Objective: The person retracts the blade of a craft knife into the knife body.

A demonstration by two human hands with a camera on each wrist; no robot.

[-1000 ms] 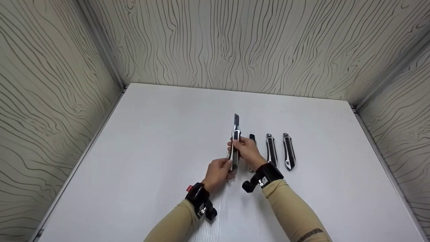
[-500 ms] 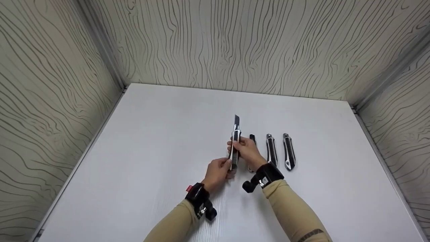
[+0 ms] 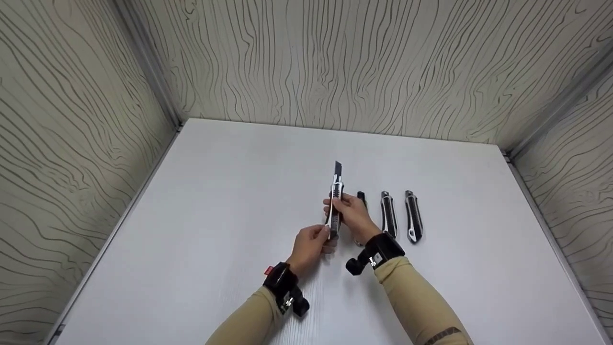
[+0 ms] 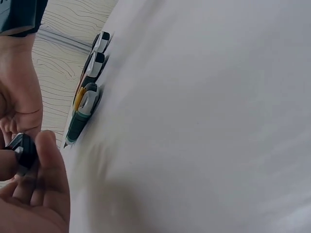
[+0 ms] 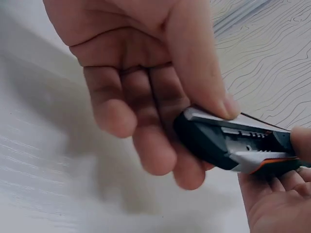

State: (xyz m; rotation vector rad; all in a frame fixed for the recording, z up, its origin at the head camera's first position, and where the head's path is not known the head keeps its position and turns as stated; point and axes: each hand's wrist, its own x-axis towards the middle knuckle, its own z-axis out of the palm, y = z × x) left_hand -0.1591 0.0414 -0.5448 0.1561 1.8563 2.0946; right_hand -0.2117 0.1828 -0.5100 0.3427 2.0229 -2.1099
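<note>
In the head view both hands hold one utility knife [image 3: 336,189], its blade [image 3: 338,170] out and pointing away from me. My left hand [image 3: 309,244] pinches the knife's tail end between thumb and forefinger. Farther up, my right hand [image 3: 354,213] grips the handle from the right with the thumb on its top face. The right wrist view shows the slotted handle [image 5: 250,138], the left thumb [image 5: 199,63] on the dark tail and the right thumb [image 5: 301,141] at the slider. From the left wrist, the dark butt [image 4: 23,151] shows between the left fingers.
To the right of the hands, two utility knives lie side by side, one in the middle [image 3: 389,215] and one at the far right [image 3: 414,218], blades not showing. A third [image 3: 361,196] is partly hidden behind the right hand. Patterned walls [image 3: 306,62] enclose the white table [image 3: 215,191].
The held knife has shifted slightly away from me, its tail a little higher in the head view. Both hands keep nearly the same hold, and the knives on the table stay put.
</note>
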